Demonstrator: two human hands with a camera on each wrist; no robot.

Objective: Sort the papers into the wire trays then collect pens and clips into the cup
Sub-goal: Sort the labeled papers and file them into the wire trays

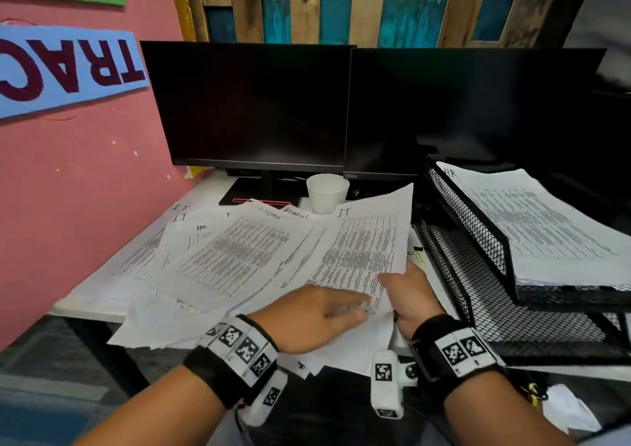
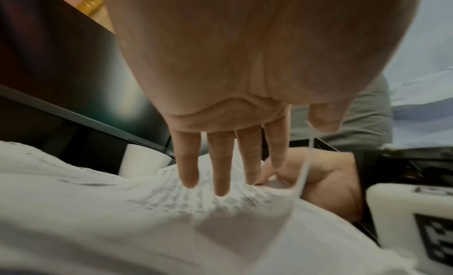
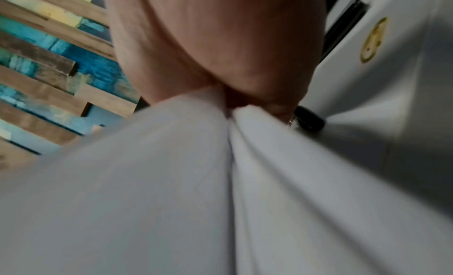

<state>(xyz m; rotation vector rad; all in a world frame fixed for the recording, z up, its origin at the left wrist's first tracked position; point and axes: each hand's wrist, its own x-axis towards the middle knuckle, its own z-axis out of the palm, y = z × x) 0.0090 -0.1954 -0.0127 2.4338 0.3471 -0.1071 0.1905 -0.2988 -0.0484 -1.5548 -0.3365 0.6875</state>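
Printed sheets marked IT, HR and ADMIN lie spread in a loose pile (image 1: pixel 232 258) on the white desk. My right hand (image 1: pixel 408 292) pinches the near right corner of a sheet marked IT (image 1: pixel 368 251), thumb on top; the right wrist view shows paper (image 3: pixel 220 163) bunched in that hand. My left hand (image 1: pixel 317 312) lies flat with straight fingers (image 2: pixel 220 172) on the same sheet (image 2: pixel 171 201). A white paper cup (image 1: pixel 326 193) stands behind the pile. The black wire trays (image 1: pixel 478 275) stand at right, the top one holding HR papers (image 1: pixel 532 220).
Two dark monitors (image 1: pixel 307 111) stand at the back of the desk. Small yellow and black clips (image 1: pixel 419 254) lie between the papers and the trays. A pink wall (image 1: pixel 85 172) bounds the left side. The near desk edge (image 1: pixel 88 309) is partly covered by overhanging sheets.
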